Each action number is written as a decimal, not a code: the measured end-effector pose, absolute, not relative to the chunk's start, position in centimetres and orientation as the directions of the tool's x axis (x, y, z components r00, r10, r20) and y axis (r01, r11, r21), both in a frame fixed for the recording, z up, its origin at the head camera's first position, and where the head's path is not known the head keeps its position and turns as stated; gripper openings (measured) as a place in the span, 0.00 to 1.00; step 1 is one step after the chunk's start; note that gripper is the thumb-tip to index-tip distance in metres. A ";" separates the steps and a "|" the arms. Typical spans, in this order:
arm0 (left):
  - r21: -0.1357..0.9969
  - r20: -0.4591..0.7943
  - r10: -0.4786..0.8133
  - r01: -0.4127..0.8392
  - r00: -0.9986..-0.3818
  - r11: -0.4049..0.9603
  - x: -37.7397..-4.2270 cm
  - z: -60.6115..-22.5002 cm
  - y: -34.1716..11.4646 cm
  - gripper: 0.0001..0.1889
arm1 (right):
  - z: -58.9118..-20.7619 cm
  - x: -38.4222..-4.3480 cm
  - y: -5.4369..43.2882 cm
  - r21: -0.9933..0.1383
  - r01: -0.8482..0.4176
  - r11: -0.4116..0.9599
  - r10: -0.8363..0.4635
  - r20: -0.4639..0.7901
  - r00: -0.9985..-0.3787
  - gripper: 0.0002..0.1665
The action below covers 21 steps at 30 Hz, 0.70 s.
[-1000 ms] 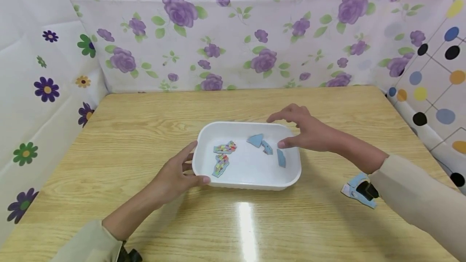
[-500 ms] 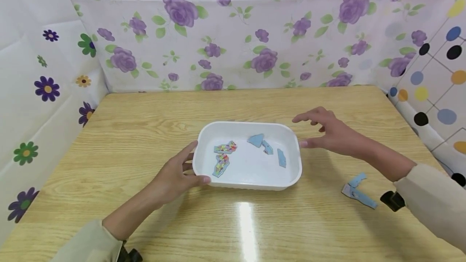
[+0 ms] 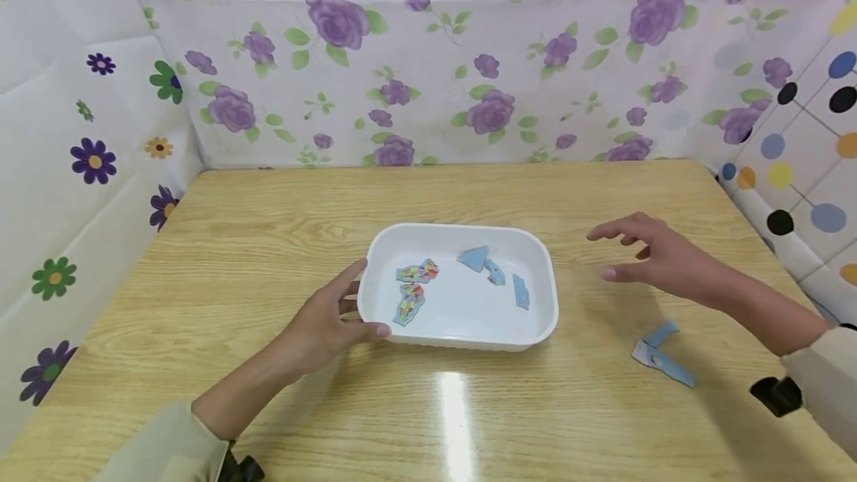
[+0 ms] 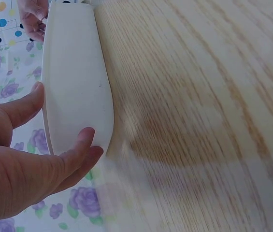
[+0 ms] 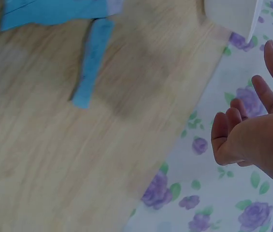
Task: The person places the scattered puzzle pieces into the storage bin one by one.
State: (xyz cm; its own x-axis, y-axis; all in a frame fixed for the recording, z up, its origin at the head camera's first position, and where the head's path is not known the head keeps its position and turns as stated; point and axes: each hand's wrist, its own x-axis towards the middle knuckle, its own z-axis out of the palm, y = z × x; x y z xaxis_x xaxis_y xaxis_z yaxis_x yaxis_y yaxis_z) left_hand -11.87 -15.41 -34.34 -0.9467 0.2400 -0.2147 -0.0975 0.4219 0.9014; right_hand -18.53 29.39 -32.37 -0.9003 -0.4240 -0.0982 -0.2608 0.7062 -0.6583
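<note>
A white plastic tray (image 3: 462,322) sits mid-table with several flat jigsaw pieces inside. Two multicoloured pieces (image 3: 409,303) lie at its left. Plain blue ones (image 3: 474,258) are spread toward its right end. My left hand (image 3: 326,327) holds the tray's front left corner, thumb at the front rim and fingers along the left side. In the left wrist view, those fingertips (image 4: 85,137) rest against the outer wall (image 4: 76,72). To the right of the tray, my right hand (image 3: 669,259) hovers over the table, fingers loosely bent, holding nothing.
More blue jigsaw pieces (image 3: 669,369) lie on the wooden table (image 3: 281,222) right of the tray, nearer the front; the right wrist view shows a narrow blue piece (image 5: 93,63). Flowered cloth (image 3: 428,58) hangs behind the table, with patterned cloth at both sides.
My right hand has drawn back from over the tray's right end, moving right and slightly nearer to me. The left hand and the tray stay put.
</note>
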 end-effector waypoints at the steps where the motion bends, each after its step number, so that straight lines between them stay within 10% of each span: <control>1: 0.902 -0.215 0.241 -0.098 -0.946 0.421 -11.9 -34.4 -15.4 0.54 | -32.5 -18.4 29.9 -0.659 -0.251 0.709 -0.417 -0.105 -0.903 0.30; 21: 0.902 -0.215 0.248 -0.095 -0.944 0.421 -11.8 -34.4 -15.4 0.54 | -34.2 -16.8 33.2 -0.642 -0.249 0.726 -0.419 -0.125 -0.899 0.29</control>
State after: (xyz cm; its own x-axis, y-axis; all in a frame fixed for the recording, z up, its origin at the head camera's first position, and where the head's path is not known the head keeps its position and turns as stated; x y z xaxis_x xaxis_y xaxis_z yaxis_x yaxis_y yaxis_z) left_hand -11.85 -15.37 -34.40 -0.9444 0.2485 -0.2151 -0.0946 0.4214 0.9019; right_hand -16.77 33.18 -34.19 -0.8994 -0.4189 -0.1247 -0.2489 0.7255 -0.6416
